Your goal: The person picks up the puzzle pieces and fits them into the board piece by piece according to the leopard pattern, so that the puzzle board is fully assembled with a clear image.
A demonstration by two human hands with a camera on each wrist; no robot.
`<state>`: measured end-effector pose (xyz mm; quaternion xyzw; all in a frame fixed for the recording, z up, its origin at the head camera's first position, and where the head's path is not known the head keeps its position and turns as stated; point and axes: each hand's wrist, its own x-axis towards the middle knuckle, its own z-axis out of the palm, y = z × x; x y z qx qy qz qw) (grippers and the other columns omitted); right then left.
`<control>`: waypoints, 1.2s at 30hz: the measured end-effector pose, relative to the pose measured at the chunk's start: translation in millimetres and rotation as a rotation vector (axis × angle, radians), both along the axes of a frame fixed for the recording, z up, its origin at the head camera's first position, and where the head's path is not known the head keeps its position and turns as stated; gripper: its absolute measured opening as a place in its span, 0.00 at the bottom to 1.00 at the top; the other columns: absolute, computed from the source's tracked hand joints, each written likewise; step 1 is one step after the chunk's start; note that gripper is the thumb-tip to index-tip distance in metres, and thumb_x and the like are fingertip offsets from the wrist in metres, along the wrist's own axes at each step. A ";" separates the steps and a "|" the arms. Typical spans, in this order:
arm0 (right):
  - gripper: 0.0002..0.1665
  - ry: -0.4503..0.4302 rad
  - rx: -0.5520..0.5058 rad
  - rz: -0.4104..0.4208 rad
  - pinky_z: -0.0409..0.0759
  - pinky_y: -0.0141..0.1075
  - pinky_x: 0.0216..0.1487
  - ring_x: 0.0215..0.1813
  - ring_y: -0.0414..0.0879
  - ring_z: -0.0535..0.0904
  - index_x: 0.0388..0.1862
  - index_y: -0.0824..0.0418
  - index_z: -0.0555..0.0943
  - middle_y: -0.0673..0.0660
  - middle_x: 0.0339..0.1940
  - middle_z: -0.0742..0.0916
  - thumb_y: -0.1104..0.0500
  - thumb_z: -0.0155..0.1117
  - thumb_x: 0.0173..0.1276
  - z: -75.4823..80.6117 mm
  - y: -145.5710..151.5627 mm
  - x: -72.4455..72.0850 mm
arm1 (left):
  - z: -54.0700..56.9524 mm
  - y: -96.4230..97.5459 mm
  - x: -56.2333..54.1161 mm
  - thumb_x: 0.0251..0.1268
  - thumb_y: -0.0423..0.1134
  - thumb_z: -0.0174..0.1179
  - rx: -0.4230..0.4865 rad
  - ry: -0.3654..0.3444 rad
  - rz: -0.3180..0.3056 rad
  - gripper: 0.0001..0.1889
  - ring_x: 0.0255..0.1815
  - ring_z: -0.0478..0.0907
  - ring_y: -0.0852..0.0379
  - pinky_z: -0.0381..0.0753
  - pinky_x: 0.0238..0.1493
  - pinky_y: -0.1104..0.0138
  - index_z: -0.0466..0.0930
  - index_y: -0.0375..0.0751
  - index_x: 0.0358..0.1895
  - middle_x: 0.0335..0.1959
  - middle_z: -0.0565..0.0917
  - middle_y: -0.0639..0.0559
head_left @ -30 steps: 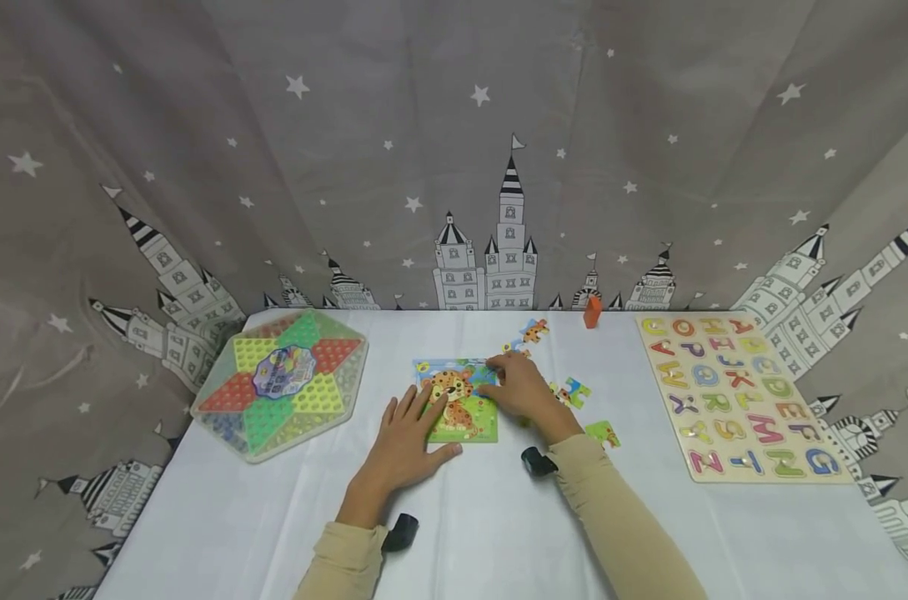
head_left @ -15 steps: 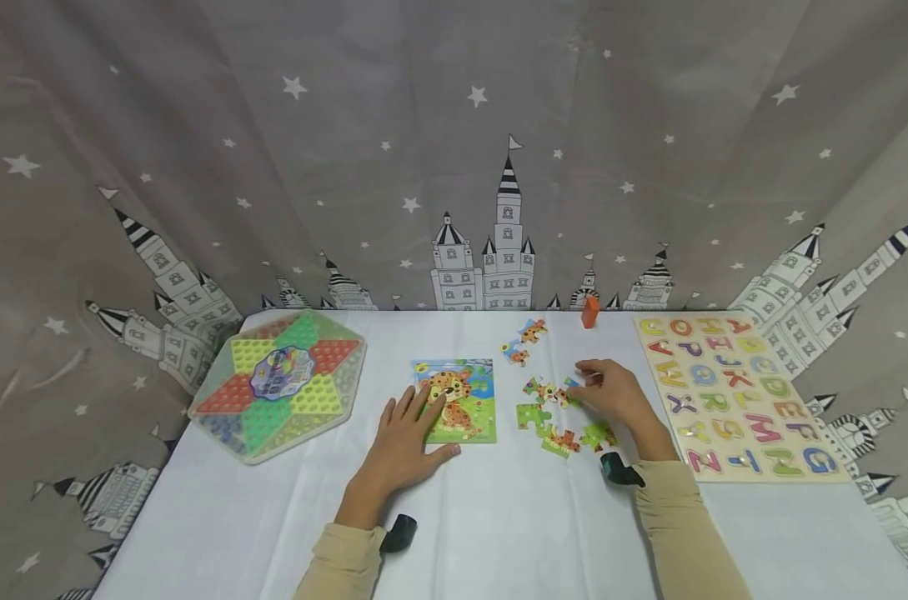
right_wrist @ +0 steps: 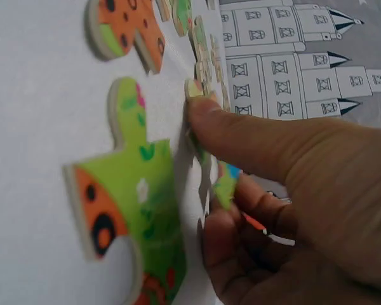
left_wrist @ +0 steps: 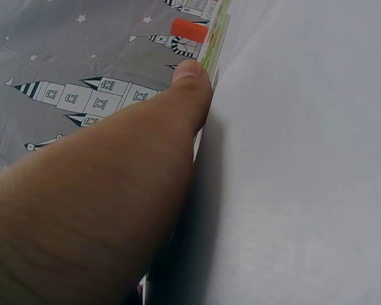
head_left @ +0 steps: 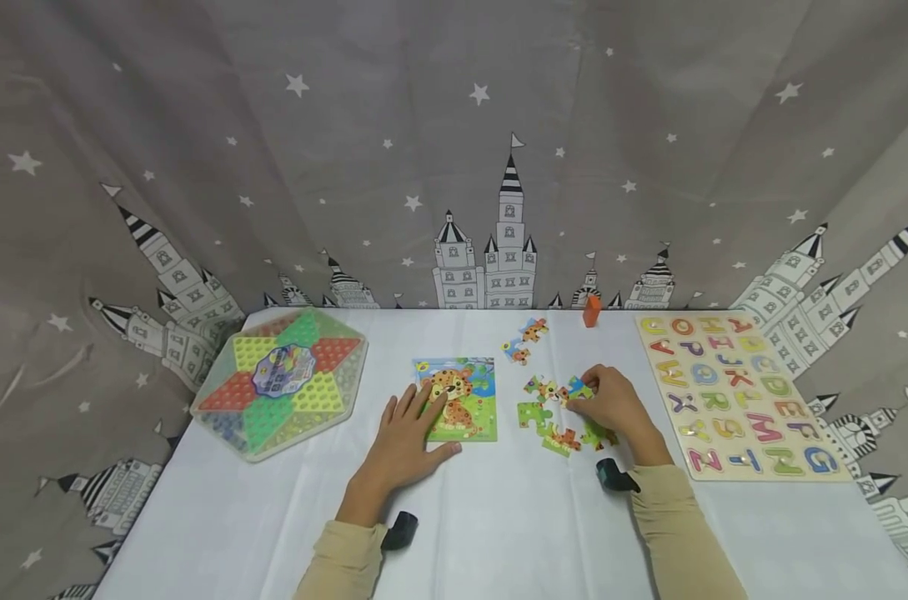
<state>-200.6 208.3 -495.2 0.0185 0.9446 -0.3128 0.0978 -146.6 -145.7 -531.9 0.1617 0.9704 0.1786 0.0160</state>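
Pinching a puzzle piece (head_left: 578, 388) between thumb and fingers of the right hand (head_left: 619, 408), right of centre, among loose pieces (head_left: 530, 414); resting the left hand (head_left: 399, 447), fingers extended, gripping nothing, on the centred leopard picture (head_left: 464, 410), probably for steadiness.
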 end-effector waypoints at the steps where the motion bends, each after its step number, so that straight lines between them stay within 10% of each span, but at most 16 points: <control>1: 0.25 0.003 -0.022 -0.008 0.78 0.45 0.50 0.47 0.53 0.76 0.53 0.67 0.77 0.62 0.47 0.82 0.53 0.73 0.66 -0.1 1.5 0.1 | 0.2 0.0 -0.3 0.64 0.70 0.58 0.000 -0.004 0.000 0.46 0.86 0.45 0.38 0.44 0.82 0.38 0.57 0.54 0.82 0.85 0.51 0.47; 14: 0.23 0.033 -0.340 0.025 0.79 0.34 0.38 0.37 0.43 0.83 0.66 0.60 0.78 0.61 0.48 0.85 0.56 0.64 0.74 15.2 -24.4 4.9 | 2.3 -0.9 1.3 0.65 0.70 0.57 -0.014 -0.019 0.008 0.46 0.85 0.46 0.38 0.45 0.82 0.38 0.57 0.55 0.82 0.85 0.51 0.47; 36: 0.12 0.098 -0.188 0.013 0.83 0.39 0.39 0.36 0.45 0.83 0.43 0.57 0.88 0.53 0.35 0.90 0.51 0.72 0.67 -7.9 -141.5 -18.6 | 5.2 1.5 -0.4 0.66 0.70 0.56 -0.018 -0.019 0.000 0.46 0.85 0.46 0.38 0.45 0.82 0.38 0.58 0.52 0.81 0.85 0.52 0.46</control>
